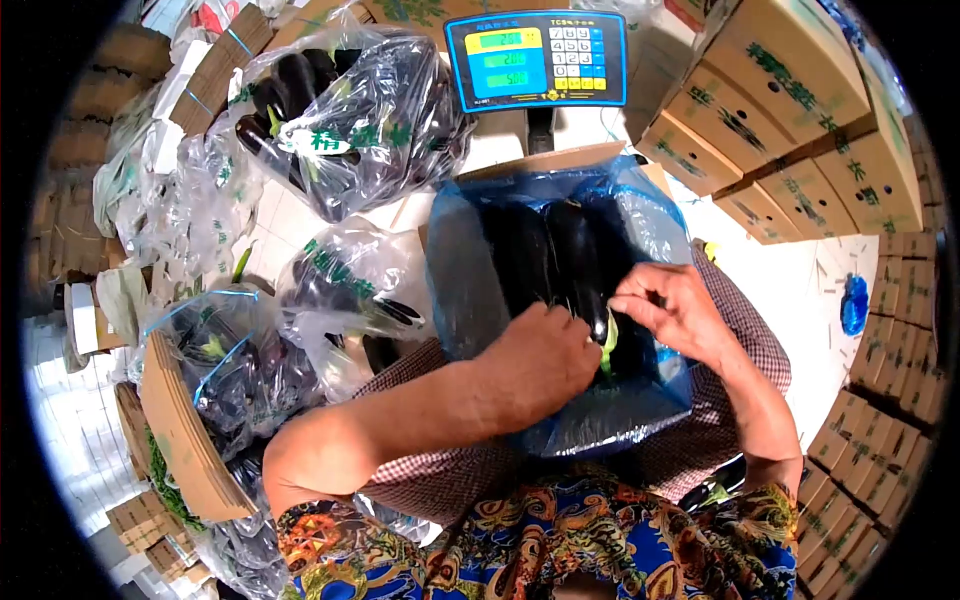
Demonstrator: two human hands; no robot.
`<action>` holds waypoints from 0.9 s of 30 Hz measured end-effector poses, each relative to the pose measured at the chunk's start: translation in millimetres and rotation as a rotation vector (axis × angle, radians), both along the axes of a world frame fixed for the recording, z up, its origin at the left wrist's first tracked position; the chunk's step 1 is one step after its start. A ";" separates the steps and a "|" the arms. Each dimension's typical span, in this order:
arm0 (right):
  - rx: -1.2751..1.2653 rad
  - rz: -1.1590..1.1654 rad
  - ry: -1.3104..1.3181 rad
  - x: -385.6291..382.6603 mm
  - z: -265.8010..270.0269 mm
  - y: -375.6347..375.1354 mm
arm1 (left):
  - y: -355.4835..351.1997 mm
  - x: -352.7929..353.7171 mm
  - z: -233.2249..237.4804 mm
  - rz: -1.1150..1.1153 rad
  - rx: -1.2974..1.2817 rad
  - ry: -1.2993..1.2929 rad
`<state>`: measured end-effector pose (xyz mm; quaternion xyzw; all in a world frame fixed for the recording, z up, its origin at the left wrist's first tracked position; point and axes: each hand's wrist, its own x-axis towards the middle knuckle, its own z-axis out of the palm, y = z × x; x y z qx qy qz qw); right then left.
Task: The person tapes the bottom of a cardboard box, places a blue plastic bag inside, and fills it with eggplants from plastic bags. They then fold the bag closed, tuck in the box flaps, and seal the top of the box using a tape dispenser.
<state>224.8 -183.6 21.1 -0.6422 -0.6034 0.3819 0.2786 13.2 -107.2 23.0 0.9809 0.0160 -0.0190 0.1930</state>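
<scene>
In front of me stands an open box lined with a blue plastic bag (pixel 455 270). Dark eggplants (pixel 580 250) lie lengthwise inside it, one with its green stem end (pixel 609 345) toward me. My left hand (pixel 545 350) is over the box, its fingers curled in at the eggplants near that stem; what they hold, if anything, is hidden. At the right side of the stem, my right hand (pixel 670 308) has thumb and index finger pinched close together, and I cannot make out anything between them.
A scale display (pixel 538 60) stands behind the box. Clear bags of eggplants (pixel 350 120) lie at the left, with a cardboard box (pixel 185 430) nearer me. Stacked printed cartons (pixel 790 90) rise at the right, and a blue bundle (pixel 855 305) lies on the floor.
</scene>
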 end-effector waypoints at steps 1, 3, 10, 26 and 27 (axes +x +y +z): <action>-0.041 -0.040 0.067 -0.9 3.8 1.0 | -0.2 0.2 -3.0 -0.011 0.001 -0.019; 0.028 -0.029 0.224 -0.6 16.2 2.3 | -4.6 1.0 -9.4 -0.026 0.008 -0.039; 0.175 0.327 1.261 -9.2 54.3 -13.0 | -0.8 -6.0 -14.7 -0.102 -0.071 0.059; 0.031 0.286 1.554 -46.3 113.9 -8.4 | 4.5 -12.7 -15.7 -0.083 -0.074 0.158; 0.010 0.233 1.525 -48.2 116.9 -11.6 | 9.4 -13.5 -12.4 -0.080 -0.082 0.167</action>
